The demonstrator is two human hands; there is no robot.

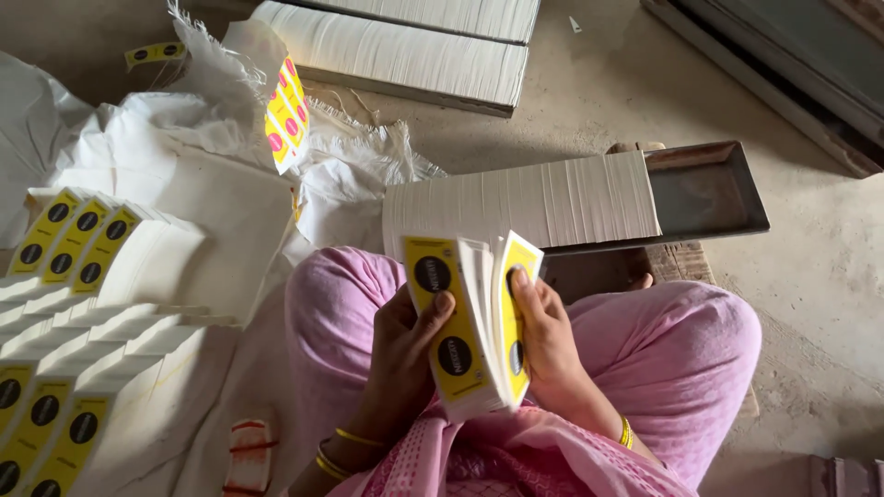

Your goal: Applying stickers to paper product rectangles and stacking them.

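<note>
I sit on a bare concrete floor [810, 239], and white woven sacking [184, 175] is spread on it at my left side. On this sacking lie long rows of stacked yellow labels [69, 239], each with a black circle; more rows [46, 414] are lower, near my left knee. In front of me a long white stack of cards [525, 202] rests on edge in a dark metal tray [709, 189], and it fills the left part of the tray. Further away, two thick white paper stacks [405, 51] lie on the floor. A small bundle of yellow labels with pink circles [287, 115] stands up from the sacking.

Above my lap, between my knees in pink cloth, I hold a bundle of yellow labels [460, 322]. My left hand [405, 354] is closed around its left side, with the thumb on the front label. My right hand [548, 345] grips the right side, and its thumb bends some labels away, so the bundle is fanned open at the top.
</note>
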